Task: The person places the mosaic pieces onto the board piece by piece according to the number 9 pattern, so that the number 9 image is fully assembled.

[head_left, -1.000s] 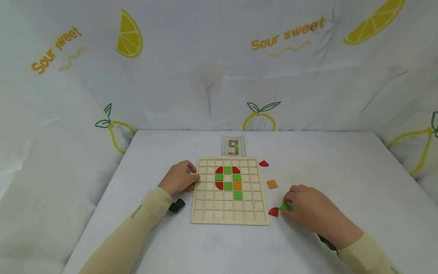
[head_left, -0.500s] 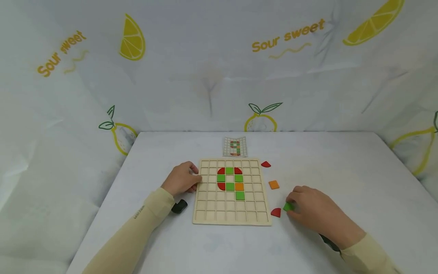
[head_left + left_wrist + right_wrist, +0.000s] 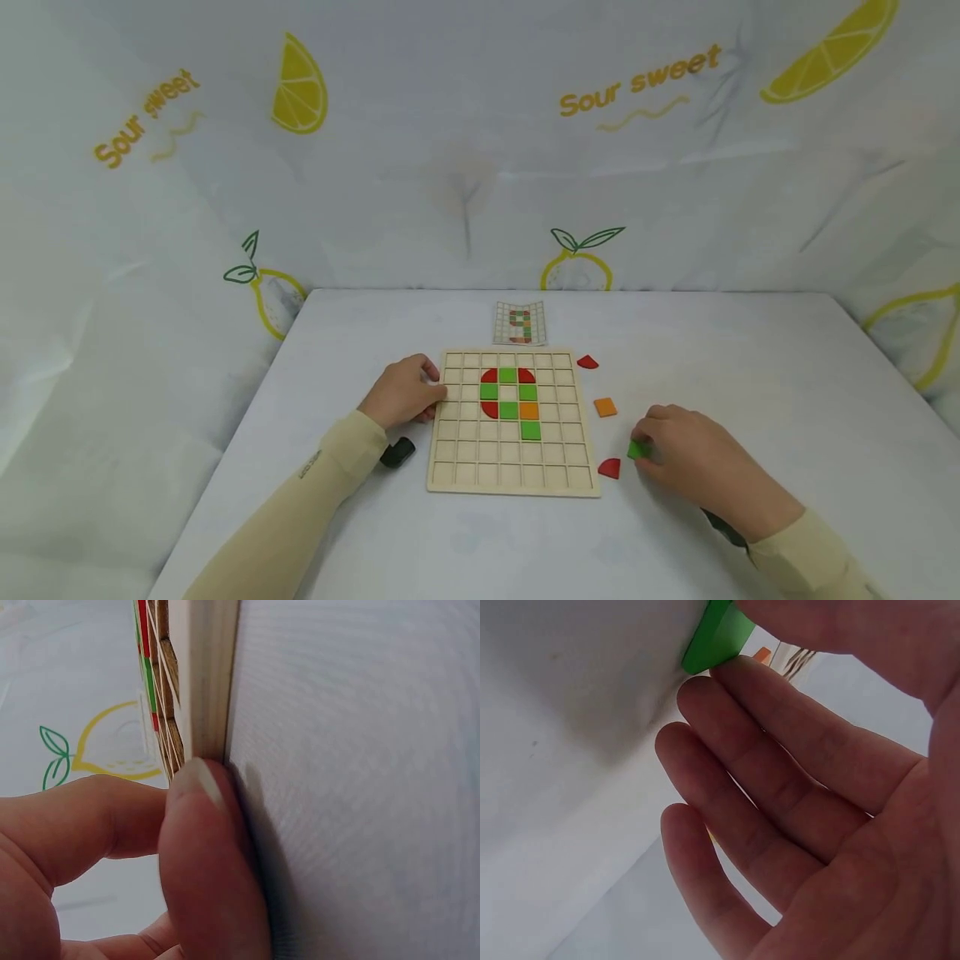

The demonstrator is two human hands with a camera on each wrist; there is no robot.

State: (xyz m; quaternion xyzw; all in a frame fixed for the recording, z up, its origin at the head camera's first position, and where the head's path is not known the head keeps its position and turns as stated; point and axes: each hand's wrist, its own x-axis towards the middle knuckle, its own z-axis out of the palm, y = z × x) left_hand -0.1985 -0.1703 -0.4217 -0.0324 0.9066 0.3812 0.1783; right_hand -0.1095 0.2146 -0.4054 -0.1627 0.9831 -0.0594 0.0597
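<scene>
A pale wooden grid board lies on the table, bearing red, green and orange tiles in the shape of a 9. My left hand rests at the board's left edge; in the left wrist view the thumb presses against its wooden side. To the right of the board, my right hand pinches a green tile between thumb and fingers, low over the table. In the right wrist view this green tile stands tilted at the fingertips, its upper part hidden by the thumb.
Beside the board's right edge lie a red quarter-round tile, an orange square tile and another red tile. Behind the board is a pattern card printed with a coloured 9. A white lemon-print cloth hangs at the back.
The green tile has turned a little in my right fingers and drawn slightly away from the red quarter-round. My left hand stays at the board's edge. The whole head view has shifted slightly.
</scene>
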